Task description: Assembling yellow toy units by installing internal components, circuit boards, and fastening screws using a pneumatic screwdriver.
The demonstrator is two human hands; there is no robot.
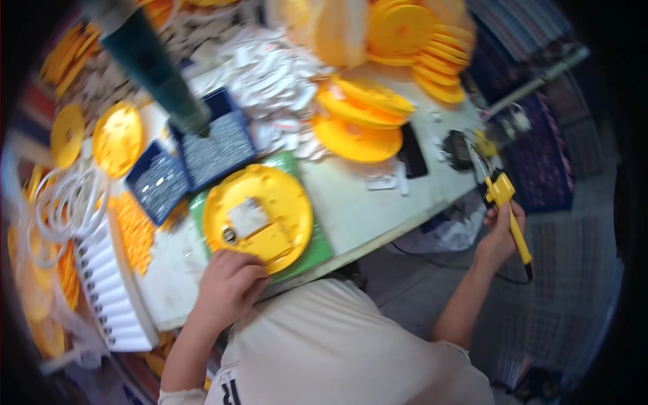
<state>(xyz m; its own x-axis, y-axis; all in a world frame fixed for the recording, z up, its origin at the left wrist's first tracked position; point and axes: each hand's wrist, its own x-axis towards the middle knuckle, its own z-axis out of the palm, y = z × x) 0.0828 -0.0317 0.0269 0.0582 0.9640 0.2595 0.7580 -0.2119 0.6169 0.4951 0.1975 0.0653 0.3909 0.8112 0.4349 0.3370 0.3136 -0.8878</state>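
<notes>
In my right hand (pixel 501 233) is a yellow-handled soldering iron (pixel 518 236), held off the table's right side; its cord leaves the lower end and its metal front points up and left toward a small stand. My left hand (pixel 233 283) is closed at the near left rim of a round yellow plastic casing (pixel 297 202), its fingertips partly hidden. This casing lies on a green mat (pixel 317 246) with its inner side up. Inside it are a pale square piece (pixel 248 214) and a small round metallic part (pixel 229 235).
Blue trays of small metal screws (pixel 217 150) stand behind the casing. A teal electric screwdriver (pixel 155 71) hangs above them. More yellow casings (pixel 361 135), white parts (pixel 270 74), a black phone-like slab (pixel 413 152) and coiled white tubing (pixel 67 202) surround the work spot.
</notes>
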